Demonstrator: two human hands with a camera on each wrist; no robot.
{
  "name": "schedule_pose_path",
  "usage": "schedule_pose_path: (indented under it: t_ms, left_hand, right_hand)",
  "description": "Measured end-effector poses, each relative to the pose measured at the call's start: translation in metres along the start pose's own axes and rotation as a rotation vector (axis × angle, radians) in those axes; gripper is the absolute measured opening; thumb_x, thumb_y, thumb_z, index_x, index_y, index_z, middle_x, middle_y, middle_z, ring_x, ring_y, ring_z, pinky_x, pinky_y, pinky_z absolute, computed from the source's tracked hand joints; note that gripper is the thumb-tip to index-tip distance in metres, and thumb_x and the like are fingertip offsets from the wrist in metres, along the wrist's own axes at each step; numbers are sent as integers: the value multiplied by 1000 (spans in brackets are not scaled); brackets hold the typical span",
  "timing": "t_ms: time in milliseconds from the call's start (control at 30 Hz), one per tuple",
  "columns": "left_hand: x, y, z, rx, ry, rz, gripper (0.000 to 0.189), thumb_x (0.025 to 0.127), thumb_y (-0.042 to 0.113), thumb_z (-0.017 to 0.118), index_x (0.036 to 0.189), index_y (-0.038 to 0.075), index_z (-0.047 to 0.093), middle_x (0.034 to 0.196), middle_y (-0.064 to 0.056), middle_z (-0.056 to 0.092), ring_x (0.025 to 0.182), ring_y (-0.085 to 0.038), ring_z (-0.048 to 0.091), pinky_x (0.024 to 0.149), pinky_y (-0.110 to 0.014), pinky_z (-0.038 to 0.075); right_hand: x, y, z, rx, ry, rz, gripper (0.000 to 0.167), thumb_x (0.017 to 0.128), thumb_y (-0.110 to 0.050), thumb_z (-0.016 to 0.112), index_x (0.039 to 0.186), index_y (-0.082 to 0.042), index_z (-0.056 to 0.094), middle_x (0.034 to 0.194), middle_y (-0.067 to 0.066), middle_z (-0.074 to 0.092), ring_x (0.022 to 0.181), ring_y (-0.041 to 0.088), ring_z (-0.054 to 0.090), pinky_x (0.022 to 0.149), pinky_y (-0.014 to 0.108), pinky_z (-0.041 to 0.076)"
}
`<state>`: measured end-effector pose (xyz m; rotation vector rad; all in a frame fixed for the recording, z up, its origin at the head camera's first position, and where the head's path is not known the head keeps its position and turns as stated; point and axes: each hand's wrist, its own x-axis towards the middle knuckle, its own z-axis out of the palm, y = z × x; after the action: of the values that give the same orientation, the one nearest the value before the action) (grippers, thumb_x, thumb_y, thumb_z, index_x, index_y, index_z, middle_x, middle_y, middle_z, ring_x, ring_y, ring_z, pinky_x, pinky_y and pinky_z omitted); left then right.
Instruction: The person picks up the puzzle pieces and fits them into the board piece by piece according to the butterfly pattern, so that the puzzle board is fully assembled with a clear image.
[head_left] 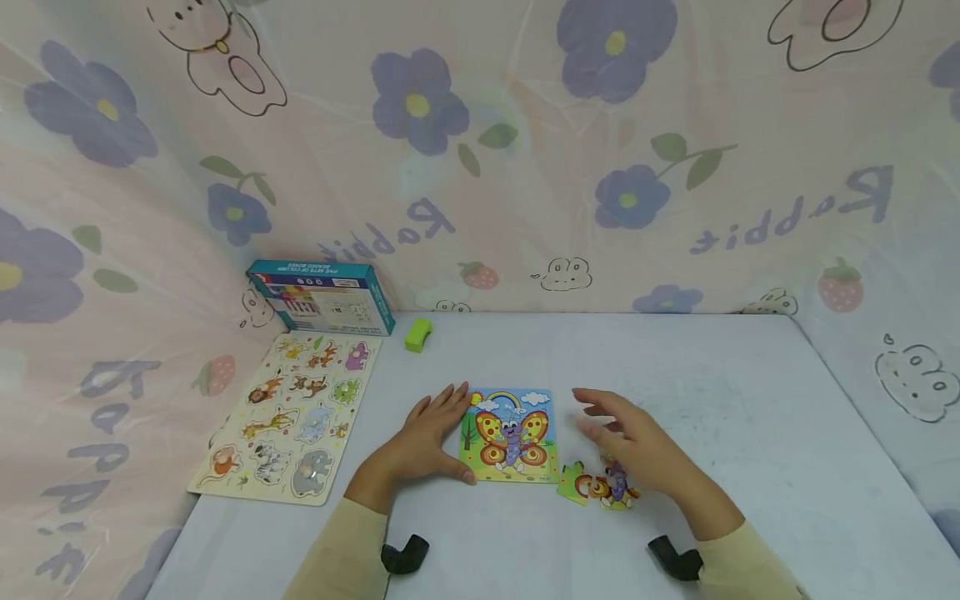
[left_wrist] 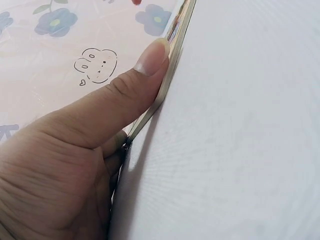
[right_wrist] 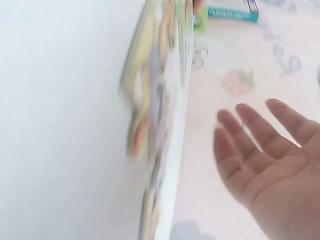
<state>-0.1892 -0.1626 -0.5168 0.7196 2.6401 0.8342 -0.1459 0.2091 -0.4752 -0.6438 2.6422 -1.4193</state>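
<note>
Evidently, my left fingers (head_left: 453,402) are lying spread, uncurled, touching the left side of the butterfly puzzle (head_left: 512,437), while my right fingers (head_left: 603,402) are hanging relaxed and empty above the loose pieces (head_left: 617,487), just right of the puzzle on the table (head_left: 750,433). I am judging puzzle and pieces light, stiff and mildly slippery on their printed faces, their side edges offering the best hold. Beyond the left fingers, a teal box (head_left: 322,300) is apparently showing "FIVE SETS OF COLUMN BEADED BOXES"; farther off, the cloth (head_left: 525,167) is bearing "Rabbit," mirror-reversed.
</note>
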Motion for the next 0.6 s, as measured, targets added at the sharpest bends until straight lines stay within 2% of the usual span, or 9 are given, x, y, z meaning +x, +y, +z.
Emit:
schedule_pose_path:
  t_ms: [100,167,333,500,600]
  left_hand:
    - [0,0,0,7,-5,-2,134,70,58,99,173,11,28,180,3,12,166,-24,1,131,-51,-3]
    - [0,1,0,6,-5,0,133,70,58,100,173,11,29,180,3,12,166,-23,2,131,-50,-3]
    - [1,2,0,4,-9,-4,134,70,59,99,173,11,28,180,4,11,166,-22,1,131,-49,-3]
    - [1,2,0,11,-11,-22,133,71,59,99,173,13,28,180,5,11,166,-22,1,131,-48,-3]
    - [1,2,0,10,-10,-33,133,71,59,99,173,13,28,180,5,11,166,-22,0,131,-49,-3]
  right_hand:
    - [-8,10,-16,112,64,-12,43,118,-20,49,159,-7,53,151,21,61,131,35,63,103,36,56]
    - [-14,17,-26,173,91,-5,43,120,-20,40,159,-6,52,148,22,62,129,33,65,102,29,55]
    - [-28,43,-48,329,126,8,52,122,-26,23,161,-3,49,148,25,60,129,27,65,101,28,55]
    - [-36,70,-54,452,145,52,56,122,-29,21,160,4,46,146,25,62,127,26,66,100,27,56]
    - [-38,78,-54,415,130,97,56,122,-28,25,158,11,43,145,29,60,126,22,66,101,25,56]
